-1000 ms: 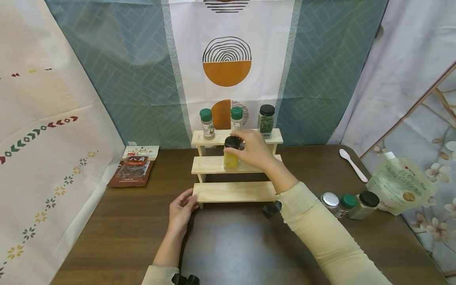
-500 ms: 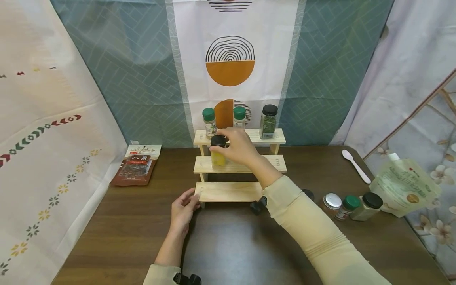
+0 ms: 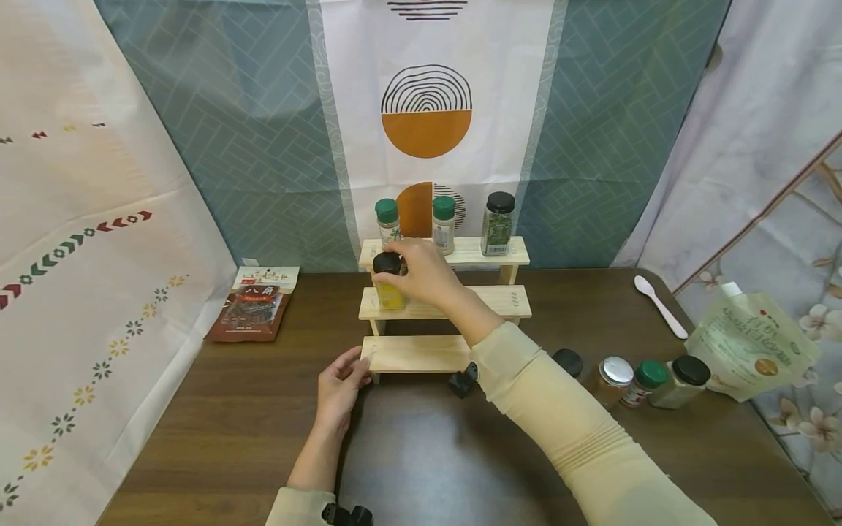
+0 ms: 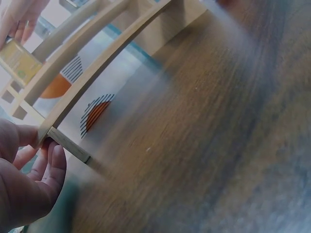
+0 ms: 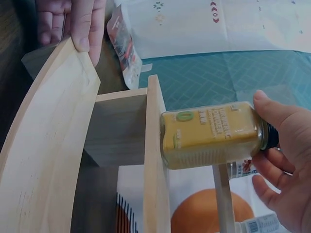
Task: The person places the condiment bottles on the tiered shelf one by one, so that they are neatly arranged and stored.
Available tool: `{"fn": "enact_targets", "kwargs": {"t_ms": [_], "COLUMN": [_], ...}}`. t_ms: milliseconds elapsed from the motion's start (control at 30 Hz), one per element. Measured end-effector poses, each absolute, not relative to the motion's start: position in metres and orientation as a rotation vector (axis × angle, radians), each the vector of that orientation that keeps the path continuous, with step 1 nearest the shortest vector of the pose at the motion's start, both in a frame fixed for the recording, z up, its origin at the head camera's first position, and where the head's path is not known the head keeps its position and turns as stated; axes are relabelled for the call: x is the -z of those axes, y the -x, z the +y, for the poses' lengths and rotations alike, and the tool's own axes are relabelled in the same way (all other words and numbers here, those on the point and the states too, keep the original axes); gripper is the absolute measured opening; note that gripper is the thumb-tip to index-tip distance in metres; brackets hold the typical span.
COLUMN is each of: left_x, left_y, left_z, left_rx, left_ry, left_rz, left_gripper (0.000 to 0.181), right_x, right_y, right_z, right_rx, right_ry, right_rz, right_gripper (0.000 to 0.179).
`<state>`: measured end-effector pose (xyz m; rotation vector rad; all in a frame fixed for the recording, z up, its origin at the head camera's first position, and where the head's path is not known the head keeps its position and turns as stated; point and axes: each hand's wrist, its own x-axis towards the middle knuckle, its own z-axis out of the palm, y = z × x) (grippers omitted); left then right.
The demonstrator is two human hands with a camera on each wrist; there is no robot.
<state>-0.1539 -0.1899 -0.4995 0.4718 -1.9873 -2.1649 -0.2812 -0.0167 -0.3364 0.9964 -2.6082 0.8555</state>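
A three-tier wooden spice rack (image 3: 421,355) stands at the back of the table. My right hand (image 3: 426,272) grips a glass spice jar (image 3: 391,296) by its black lid, at the left end of the middle tier. Yellow powder fills this jar, and its base is right at the board in the right wrist view. With thumb and fingers, my left hand (image 3: 339,387) pinches the left end of the bottom tier. On the top tier are two green-capped shakers, one at the left (image 3: 388,219) partly behind my right hand, and a black-lidded jar of green herbs (image 3: 498,225).
Right of the rack are a dark-lidded jar (image 3: 567,361), a silver-capped jar (image 3: 613,378), a green-capped shaker (image 3: 645,383) and a black-lidded jar (image 3: 679,383). A pale green pouch (image 3: 750,343) and white spoon (image 3: 660,307) lie farther right. A brown spice packet (image 3: 253,307) lies left.
My right hand has moved the yellow-powder jar leftward along the middle tier to its left end. The left hand stays on the bottom tier's end. The dark-lidded jar came out from behind my sleeve.
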Motion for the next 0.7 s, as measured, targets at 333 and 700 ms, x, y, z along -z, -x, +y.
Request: {"fn": "enact_targets", "kwargs": {"t_ms": [333,700], "left_x": [0.498,0.500], "left_y": [0.155,0.154], "left_z": [-0.190,-0.190], "left_rx": [2.161,2.159], "left_ry": [-0.467,-0.466], "left_rz": [-1.989,-2.003], "left_gripper": [0.036,0.037], "right_x": [0.343,0.359], "right_y": [0.269,0.254], "right_z": [0.003,0.045], "right_rx": [-0.929,-0.958], "right_ry": [-0.942,-0.867], "right_rz": [-2.627,-2.602], "right_gripper": [0.074,0.063]}}
